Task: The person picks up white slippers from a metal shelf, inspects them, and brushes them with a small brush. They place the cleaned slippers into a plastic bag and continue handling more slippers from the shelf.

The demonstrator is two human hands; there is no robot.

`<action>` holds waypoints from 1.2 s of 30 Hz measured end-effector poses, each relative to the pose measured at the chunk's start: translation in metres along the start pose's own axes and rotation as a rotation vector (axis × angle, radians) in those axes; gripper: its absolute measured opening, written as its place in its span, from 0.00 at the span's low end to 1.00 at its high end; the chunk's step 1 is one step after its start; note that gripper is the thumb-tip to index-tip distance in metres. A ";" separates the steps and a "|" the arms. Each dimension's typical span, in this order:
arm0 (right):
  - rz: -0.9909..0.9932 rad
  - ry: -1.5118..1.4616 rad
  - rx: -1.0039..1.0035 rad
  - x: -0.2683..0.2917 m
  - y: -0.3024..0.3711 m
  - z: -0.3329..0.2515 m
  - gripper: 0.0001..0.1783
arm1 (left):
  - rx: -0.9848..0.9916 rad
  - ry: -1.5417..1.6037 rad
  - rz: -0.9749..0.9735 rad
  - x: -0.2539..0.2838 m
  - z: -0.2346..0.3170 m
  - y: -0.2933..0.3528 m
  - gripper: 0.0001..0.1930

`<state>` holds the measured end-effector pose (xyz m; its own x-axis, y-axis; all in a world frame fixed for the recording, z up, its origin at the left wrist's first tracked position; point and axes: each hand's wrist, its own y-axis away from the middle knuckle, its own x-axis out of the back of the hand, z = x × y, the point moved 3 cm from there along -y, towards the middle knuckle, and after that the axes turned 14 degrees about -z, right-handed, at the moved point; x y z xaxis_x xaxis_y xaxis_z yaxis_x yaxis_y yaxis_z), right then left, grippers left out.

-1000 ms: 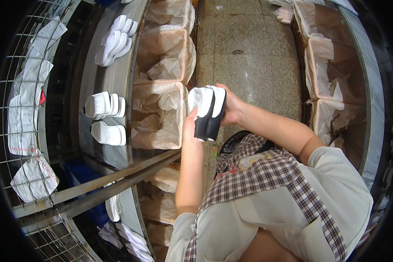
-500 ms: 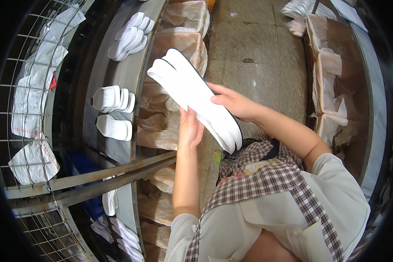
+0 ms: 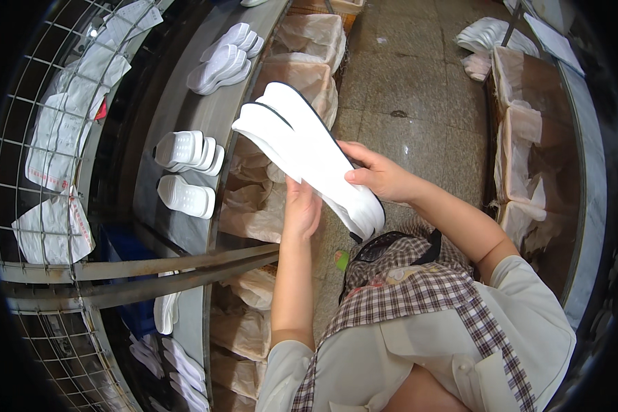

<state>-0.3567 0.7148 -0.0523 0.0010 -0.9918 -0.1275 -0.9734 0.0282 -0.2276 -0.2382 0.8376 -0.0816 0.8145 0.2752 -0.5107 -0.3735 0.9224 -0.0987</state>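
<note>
A small stack of white shoe soles (image 3: 309, 154) with a dark line along the edge is held up in front of me, slanting from upper left to lower right. On its near left side my left hand (image 3: 301, 209) is closed round the edge, with part of its fingers hidden beneath the soles. My right hand (image 3: 378, 172) grips the opposite edge, thumb on top. At the upper left end the soles fan slightly apart. Left of them, more white soles (image 3: 187, 197) lie in small groups on a grey shelf (image 3: 174, 110).
Bins lined with pale plastic (image 3: 309, 79) run below the shelf, and more lined bins (image 3: 518, 137) stand at right. Rusty metal bars (image 3: 178, 271) cross at lower left near a wire grid (image 3: 41, 281). White soles (image 3: 491, 34) are piled at the far right. Tiled floor (image 3: 405, 96) lies between.
The view has shifted a little, so shelf and bins sit slightly further right or lower. The upper soles in the held stack have spread a bit more apart; both hands keep their grip.
</note>
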 end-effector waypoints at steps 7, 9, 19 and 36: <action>-0.095 0.342 0.125 0.014 -0.001 -0.015 0.33 | 0.363 -0.029 0.238 -0.006 0.007 0.007 0.23; -0.134 0.400 0.165 0.021 -0.001 -0.015 0.32 | 0.341 0.132 0.202 -0.011 0.006 0.011 0.22; 0.148 0.396 0.097 -0.039 0.014 -0.001 0.21 | 0.030 0.532 0.349 0.004 -0.020 0.009 0.24; 0.193 -1.261 0.235 0.007 0.035 0.011 0.39 | -0.302 0.725 -0.290 -0.002 0.003 -0.001 0.22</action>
<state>-0.3881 0.7100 -0.0717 0.2052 -0.1730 -0.9633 -0.9188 0.3049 -0.2505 -0.2382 0.8367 -0.0779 0.4483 -0.2998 -0.8421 -0.3798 0.7889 -0.4831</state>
